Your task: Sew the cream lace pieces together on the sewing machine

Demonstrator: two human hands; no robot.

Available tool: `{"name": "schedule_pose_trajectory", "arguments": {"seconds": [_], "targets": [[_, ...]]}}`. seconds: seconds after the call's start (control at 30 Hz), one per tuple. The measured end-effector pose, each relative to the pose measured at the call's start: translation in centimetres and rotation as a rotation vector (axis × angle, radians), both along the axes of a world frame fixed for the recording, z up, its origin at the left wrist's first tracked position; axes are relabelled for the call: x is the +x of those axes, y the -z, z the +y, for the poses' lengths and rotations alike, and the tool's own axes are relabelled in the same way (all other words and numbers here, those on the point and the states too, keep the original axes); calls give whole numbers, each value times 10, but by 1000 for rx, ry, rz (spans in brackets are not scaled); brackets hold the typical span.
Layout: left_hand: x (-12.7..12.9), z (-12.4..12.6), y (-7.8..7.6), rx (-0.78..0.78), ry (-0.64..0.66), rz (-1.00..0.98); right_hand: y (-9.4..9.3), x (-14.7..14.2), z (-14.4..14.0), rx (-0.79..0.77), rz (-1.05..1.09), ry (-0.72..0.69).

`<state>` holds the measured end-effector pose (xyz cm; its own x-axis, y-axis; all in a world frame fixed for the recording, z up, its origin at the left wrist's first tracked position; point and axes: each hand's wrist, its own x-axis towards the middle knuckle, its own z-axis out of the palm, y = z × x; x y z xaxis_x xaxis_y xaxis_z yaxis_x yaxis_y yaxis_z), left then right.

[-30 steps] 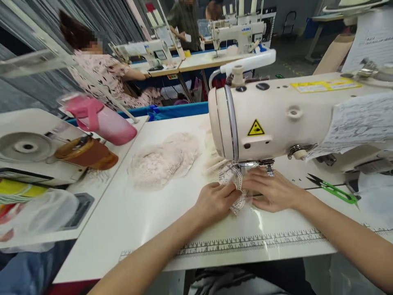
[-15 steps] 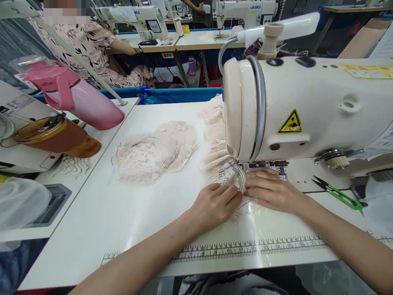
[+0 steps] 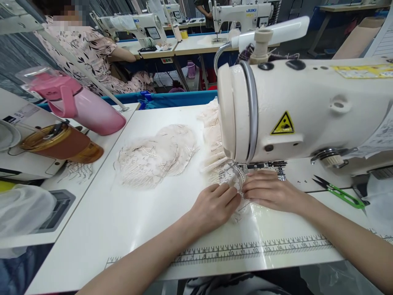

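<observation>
Head view: both hands lie flat on a lace piece (image 3: 238,180) under the presser foot (image 3: 278,167) of the sewing machine (image 3: 307,110), near the table's front edge (image 3: 276,262). The left hand (image 3: 215,205) and right hand (image 3: 270,190) press it down with loosely spread fingers, pinching nothing. A stack of lace cups (image 3: 156,155) lies mid-table; whether those are stitched cannot be told.

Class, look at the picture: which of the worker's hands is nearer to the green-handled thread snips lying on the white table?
Right. The right hand lies just left of the green-handled thread snips; the left hand is farther left, beyond it.
</observation>
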<state>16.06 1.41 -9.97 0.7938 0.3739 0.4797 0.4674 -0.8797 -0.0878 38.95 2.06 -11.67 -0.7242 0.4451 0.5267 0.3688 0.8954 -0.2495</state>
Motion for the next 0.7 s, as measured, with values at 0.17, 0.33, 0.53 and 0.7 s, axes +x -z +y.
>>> {"name": "schedule_pose_trajectory", "arguments": {"seconds": [0.17, 0.33, 0.53, 0.7], "targets": [[0, 4, 1, -82, 36, -21, 0, -1, -2, 41, 19, 69], [-1, 2, 6, -176, 10, 34, -1, -4, -4, 82, 41, 118], [1, 2, 9, -174, -13, 28, -2, -5, -3, 109, 44, 145], [4, 2, 11, -167, -16, 9, -8, -4, -4, 208, -1, 227]]}}
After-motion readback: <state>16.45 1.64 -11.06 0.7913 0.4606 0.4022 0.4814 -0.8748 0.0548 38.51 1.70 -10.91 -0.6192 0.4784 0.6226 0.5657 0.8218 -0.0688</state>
